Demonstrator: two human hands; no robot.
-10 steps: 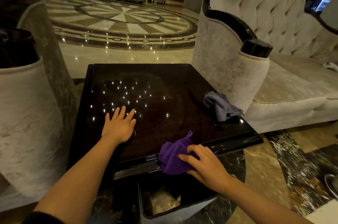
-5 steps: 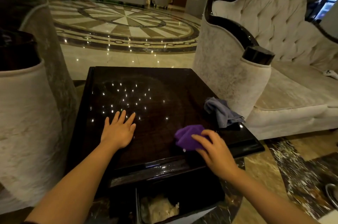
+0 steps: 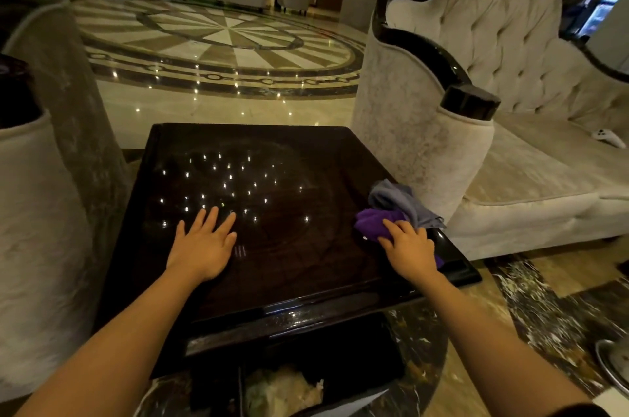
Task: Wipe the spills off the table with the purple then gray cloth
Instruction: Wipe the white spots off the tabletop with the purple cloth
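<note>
Now the right hand (image 3: 410,248) presses the bunched purple cloth (image 3: 372,224), lying left-right, touching the gray cloth (image 3: 401,200).

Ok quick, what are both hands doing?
Left hand: open, flat on the table.
Right hand: on the purple cloth, pressing it down.

The table (image 3: 289,246) is glossy near-black, speckled with white light reflections. On it lie a vivid purple cloth (image 3: 371,224) and a blue-gray cloth (image 3: 400,200) — beside a cream, tufted sofa (image 3: 510,52) trimmed in black.
</note>
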